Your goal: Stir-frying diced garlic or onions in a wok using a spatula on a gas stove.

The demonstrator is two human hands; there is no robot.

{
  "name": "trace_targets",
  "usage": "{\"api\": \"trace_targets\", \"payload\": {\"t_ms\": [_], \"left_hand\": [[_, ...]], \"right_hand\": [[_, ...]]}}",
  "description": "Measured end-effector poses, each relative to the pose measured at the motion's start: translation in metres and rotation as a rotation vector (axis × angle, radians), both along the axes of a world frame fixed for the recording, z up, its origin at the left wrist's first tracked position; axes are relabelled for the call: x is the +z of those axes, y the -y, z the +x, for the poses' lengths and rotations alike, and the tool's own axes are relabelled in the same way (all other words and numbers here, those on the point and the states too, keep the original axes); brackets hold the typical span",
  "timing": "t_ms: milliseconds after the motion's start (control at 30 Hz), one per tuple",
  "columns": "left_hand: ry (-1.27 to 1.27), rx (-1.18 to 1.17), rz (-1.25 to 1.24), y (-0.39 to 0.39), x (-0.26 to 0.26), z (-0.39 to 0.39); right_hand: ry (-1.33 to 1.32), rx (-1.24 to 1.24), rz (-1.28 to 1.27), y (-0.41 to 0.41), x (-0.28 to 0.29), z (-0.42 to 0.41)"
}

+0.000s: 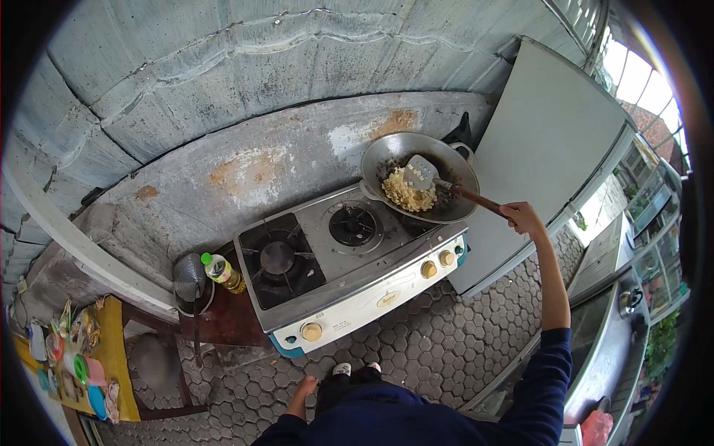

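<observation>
My right hand (523, 218) grips the wooden handle of a metal slotted spatula (422, 171). The spatula's blade rests among small pale-yellow diced pieces of food (406, 194) in a large metal wok (456, 161). Several cubes lie on the blade itself. The wok sits over the right burner of a gas stove (385, 279) and hides that burner. Down at my side, my left hand (306, 384) hangs near my leg with its fingers curled, away from the stove. Whether it holds anything is hard to see.
Left of the stove, a green-capped oil bottle (224, 273) and a perforated metal skimmer (189, 277) stand on a dark wooden surface (226, 323). A yellow-covered table (124, 368) holds assorted items. A tall pale panel (549, 139) rises right of the wok. Hexagonal pavers (413, 340) cover the floor.
</observation>
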State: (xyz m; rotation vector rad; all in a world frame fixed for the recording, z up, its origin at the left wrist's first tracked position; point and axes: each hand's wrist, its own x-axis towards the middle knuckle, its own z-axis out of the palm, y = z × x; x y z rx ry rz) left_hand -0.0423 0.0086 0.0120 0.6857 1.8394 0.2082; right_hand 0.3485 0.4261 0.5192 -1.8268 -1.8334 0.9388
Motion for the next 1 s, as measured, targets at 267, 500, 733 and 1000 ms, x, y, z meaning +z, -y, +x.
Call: {"api": "trace_targets", "payload": {"t_ms": [267,500,733,1000], "left_hand": [[-0.022,0.060,0.093,0.005,-0.003,0.001],[0.003,0.043,0.034,0.005,0.006,0.001],[-0.002,0.068,0.026,0.002,-0.018,-0.003],[0.010,0.061,0.033,-0.003,-0.006,0.001]], "right_hand": [[0.183,-0.051,0.045,-0.015,-0.033,0.016],[-0.177,-0.093,-0.285,-0.003,-0.008,-0.001],[0.151,0.116,0.280,0.030,0.024,-0.033],[0.457,0.244,0.597,0.102,0.076,-0.087]]}}
